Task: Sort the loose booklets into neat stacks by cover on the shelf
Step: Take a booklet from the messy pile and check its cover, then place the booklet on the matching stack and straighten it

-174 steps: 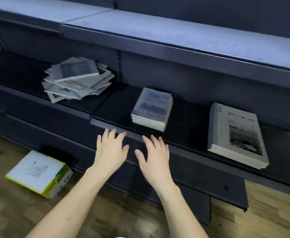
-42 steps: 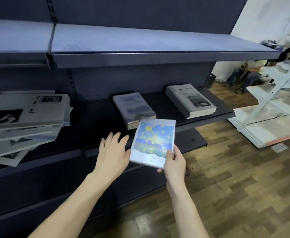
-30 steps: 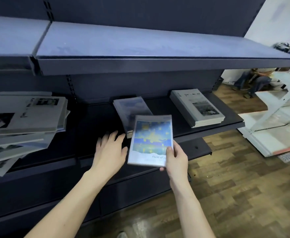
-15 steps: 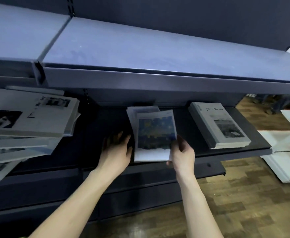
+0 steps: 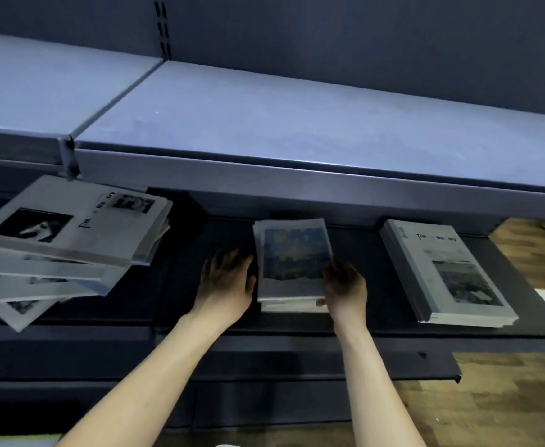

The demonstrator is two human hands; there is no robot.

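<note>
Booklets with a blue painted cover (image 5: 293, 256) are piled in a small stack at the middle of the dark lower shelf (image 5: 377, 327), under the overhang of the grey upper shelf (image 5: 297, 124). The top booklet is gripped at its right edge by the right hand (image 5: 345, 285), fingers curled over the cover and thumb at the stack's front right corner. The left hand (image 5: 226, 285) is laid flat on the shelf just beside the stack's left edge, fingers straight and slightly spread. The top cover is seen a little askew on the copies beneath. Bare shelf is left on both sides of the stack. Toward the right end a squared stack of grey photo booklets (image 5: 445, 272) is set near the front edge. At the left, an untidy fanned pile of grey booklets (image 5: 61, 250) is seen, with corners sticking out at different angles.
</note>
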